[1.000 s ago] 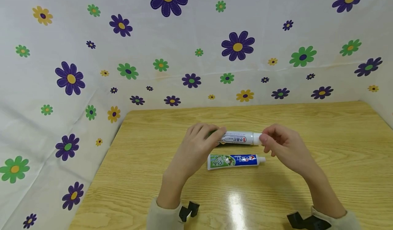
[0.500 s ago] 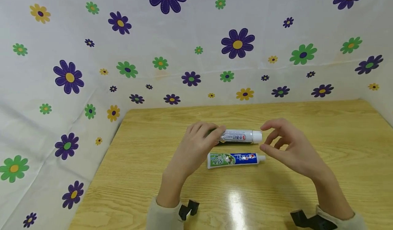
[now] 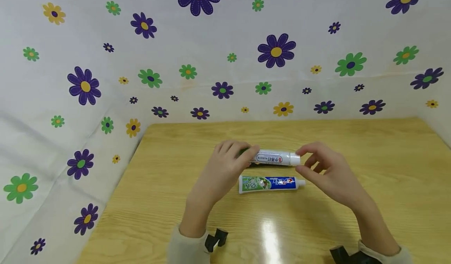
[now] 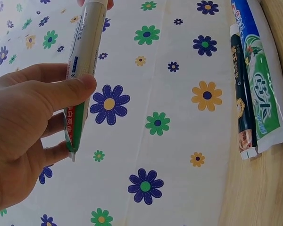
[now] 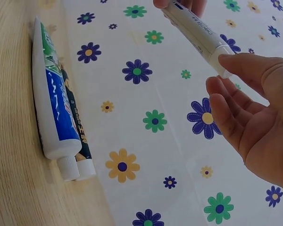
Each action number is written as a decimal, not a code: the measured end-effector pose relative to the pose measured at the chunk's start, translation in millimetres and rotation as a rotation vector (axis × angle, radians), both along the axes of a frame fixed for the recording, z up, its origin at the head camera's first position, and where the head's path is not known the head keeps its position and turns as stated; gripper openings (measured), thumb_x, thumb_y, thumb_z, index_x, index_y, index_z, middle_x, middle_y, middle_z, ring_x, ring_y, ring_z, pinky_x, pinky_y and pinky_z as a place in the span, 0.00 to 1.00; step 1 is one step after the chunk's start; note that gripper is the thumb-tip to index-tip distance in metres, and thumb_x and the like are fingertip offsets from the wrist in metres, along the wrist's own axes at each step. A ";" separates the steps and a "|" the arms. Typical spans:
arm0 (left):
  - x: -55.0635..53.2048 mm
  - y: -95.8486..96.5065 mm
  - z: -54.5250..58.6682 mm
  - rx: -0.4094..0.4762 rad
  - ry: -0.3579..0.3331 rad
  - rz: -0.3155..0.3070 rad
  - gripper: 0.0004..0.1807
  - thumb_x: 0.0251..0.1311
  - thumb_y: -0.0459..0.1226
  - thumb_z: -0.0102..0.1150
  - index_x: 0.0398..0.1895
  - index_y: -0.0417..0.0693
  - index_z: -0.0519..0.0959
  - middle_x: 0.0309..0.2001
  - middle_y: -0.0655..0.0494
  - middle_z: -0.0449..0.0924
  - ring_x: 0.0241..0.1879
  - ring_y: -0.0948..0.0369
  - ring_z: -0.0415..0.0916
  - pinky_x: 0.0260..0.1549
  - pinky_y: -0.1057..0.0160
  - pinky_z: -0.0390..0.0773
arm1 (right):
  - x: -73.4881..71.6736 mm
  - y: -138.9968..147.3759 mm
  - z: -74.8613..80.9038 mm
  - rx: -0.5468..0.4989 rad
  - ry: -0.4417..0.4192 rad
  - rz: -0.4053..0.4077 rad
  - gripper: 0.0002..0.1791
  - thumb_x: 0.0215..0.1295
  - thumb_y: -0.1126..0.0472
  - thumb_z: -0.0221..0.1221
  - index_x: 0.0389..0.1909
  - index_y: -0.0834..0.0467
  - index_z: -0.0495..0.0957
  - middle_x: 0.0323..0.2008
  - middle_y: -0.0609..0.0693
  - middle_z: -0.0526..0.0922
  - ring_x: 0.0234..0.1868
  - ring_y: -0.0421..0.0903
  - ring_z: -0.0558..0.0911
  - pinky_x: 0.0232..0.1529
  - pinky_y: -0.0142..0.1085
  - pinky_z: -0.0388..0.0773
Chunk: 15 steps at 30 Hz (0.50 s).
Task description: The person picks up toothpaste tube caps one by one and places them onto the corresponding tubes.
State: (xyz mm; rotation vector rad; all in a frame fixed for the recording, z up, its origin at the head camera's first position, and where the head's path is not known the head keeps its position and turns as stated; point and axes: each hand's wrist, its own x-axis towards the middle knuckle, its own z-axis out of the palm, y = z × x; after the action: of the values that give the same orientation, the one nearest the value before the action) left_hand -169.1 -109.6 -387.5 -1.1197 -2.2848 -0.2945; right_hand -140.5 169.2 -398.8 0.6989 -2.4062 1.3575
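Observation:
My left hand (image 3: 227, 168) grips the tail half of a white toothpaste tube (image 3: 273, 158), its thumb on top in the left wrist view. The tube's crimped end (image 4: 71, 153) is green and red. At the other end, my right hand (image 3: 329, 174) has thumb and fingertips on either side of the white cap (image 5: 221, 61), which is on the tube. Below the held tube in the head view, a green and blue toothpaste tube (image 3: 269, 183) lies on the table. A dark tube (image 4: 243, 99) lies beside that one, mostly hidden behind the held tube from above.
The wood-grain table (image 3: 169, 217) meets a white cloth backdrop (image 3: 197, 56) printed with flowers at its back and left. Black wrist mounts (image 3: 216, 239) sit at the sleeve cuffs.
My right fingers let go of the cap and spread to its right, then came back to it. My left hand and its tube have stayed in place.

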 end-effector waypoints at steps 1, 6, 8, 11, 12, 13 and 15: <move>-0.2 0.8 -0.6 -0.004 0.002 -0.005 0.22 0.60 0.32 0.68 0.58 0.50 0.78 0.50 0.52 0.81 0.51 0.54 0.76 0.58 0.54 0.73 | 1.3 1.1 -0.1 0.003 -0.029 -0.010 0.19 0.59 0.72 0.67 0.49 0.55 0.78 0.35 0.44 0.81 0.28 0.39 0.79 0.26 0.30 0.78; -1.2 3.4 -6.4 -0.004 0.000 -0.028 0.22 0.59 0.32 0.68 0.57 0.50 0.77 0.50 0.53 0.81 0.50 0.55 0.77 0.57 0.54 0.74 | 5.2 4.2 -2.4 0.007 -0.117 -0.035 0.15 0.63 0.67 0.66 0.50 0.56 0.79 0.36 0.46 0.83 0.29 0.40 0.80 0.26 0.31 0.78; -2.4 3.5 -6.9 0.004 -0.002 -0.030 0.22 0.59 0.33 0.68 0.58 0.51 0.77 0.50 0.53 0.81 0.50 0.55 0.77 0.57 0.54 0.74 | 3.8 3.9 -3.0 0.004 -0.110 -0.036 0.13 0.65 0.67 0.64 0.49 0.57 0.80 0.35 0.46 0.83 0.30 0.40 0.80 0.26 0.31 0.78; -4.3 2.5 -4.7 0.013 -0.002 -0.033 0.22 0.60 0.33 0.67 0.58 0.51 0.77 0.51 0.53 0.81 0.51 0.55 0.77 0.57 0.54 0.73 | 0.3 2.6 -2.7 -0.010 -0.105 -0.025 0.10 0.67 0.68 0.62 0.48 0.59 0.80 0.33 0.46 0.83 0.29 0.39 0.80 0.25 0.32 0.78; -5.1 1.9 -4.0 0.015 -0.001 -0.034 0.22 0.60 0.32 0.67 0.58 0.51 0.77 0.51 0.53 0.81 0.51 0.55 0.77 0.57 0.54 0.73 | -0.8 2.1 -2.5 -0.016 -0.108 -0.021 0.09 0.68 0.67 0.61 0.47 0.59 0.80 0.33 0.46 0.83 0.28 0.40 0.80 0.25 0.32 0.78; -5.3 1.5 -3.2 0.018 -0.003 -0.036 0.22 0.60 0.32 0.67 0.58 0.51 0.77 0.51 0.53 0.81 0.51 0.55 0.76 0.57 0.54 0.73 | -1.4 1.9 -2.0 -0.022 -0.114 -0.014 0.08 0.69 0.67 0.60 0.47 0.60 0.80 0.32 0.47 0.83 0.28 0.40 0.80 0.25 0.33 0.79; -5.6 0.8 -1.8 0.024 -0.003 -0.041 0.22 0.60 0.32 0.67 0.58 0.51 0.77 0.51 0.52 0.81 0.51 0.55 0.76 0.57 0.54 0.73 | -2.0 1.9 -1.2 -0.037 -0.129 -0.003 0.08 0.71 0.67 0.57 0.48 0.61 0.80 0.33 0.48 0.83 0.28 0.41 0.80 0.25 0.34 0.80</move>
State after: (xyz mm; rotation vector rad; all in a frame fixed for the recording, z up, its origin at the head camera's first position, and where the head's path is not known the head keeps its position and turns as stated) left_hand -174.8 -108.8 -389.3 -1.1552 -2.2577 -0.3394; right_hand -142.5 171.1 -400.1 0.6157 -2.4722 1.4839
